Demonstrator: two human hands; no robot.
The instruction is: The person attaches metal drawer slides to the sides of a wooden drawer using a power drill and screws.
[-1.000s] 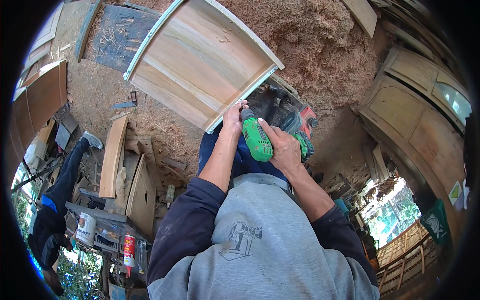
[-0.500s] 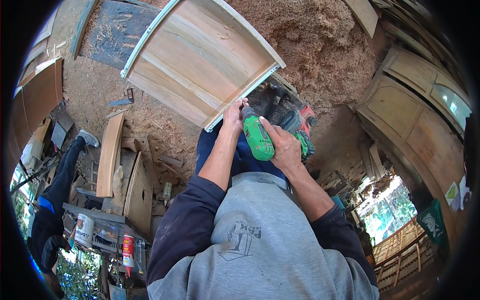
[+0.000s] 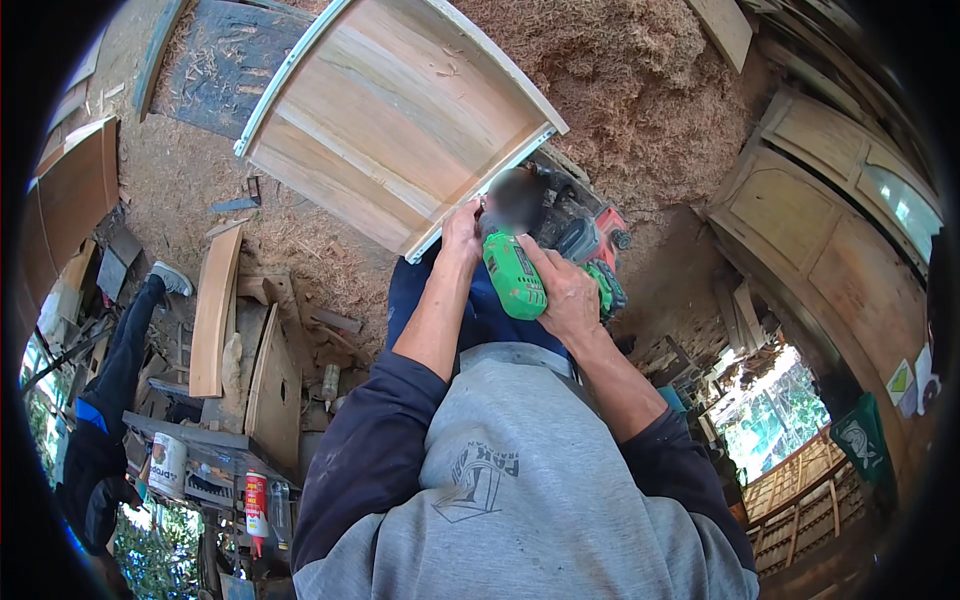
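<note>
A green cordless drill (image 3: 515, 280) is in my right hand (image 3: 573, 303), its fingers wrapped round the grip. The front of the drill points away from me, toward the near edge of a wooden drawer (image 3: 375, 130). My left hand (image 3: 461, 235) is closed at that edge, close to the front of the drill, fingertips pinched together. What they pinch is too small to make out, and a blurred patch covers the area beside them. Pale metal rails (image 3: 487, 190) run along two opposite sides of the drawer, which lies tilted in front of me.
A red and black power tool (image 3: 607, 235) sits right of the drill. Wood shavings (image 3: 640, 100) heap up behind. Wooden door panels (image 3: 810, 220) lean at right. At left are a curved board (image 3: 215, 310), a white can (image 3: 167, 465), a red-and-white bottle (image 3: 256, 505) and another person (image 3: 100, 430).
The drawer and surroundings sit slightly farther left in view. Both hands and the drill keep nearly the same places, and the other person's arm has shifted a little.
</note>
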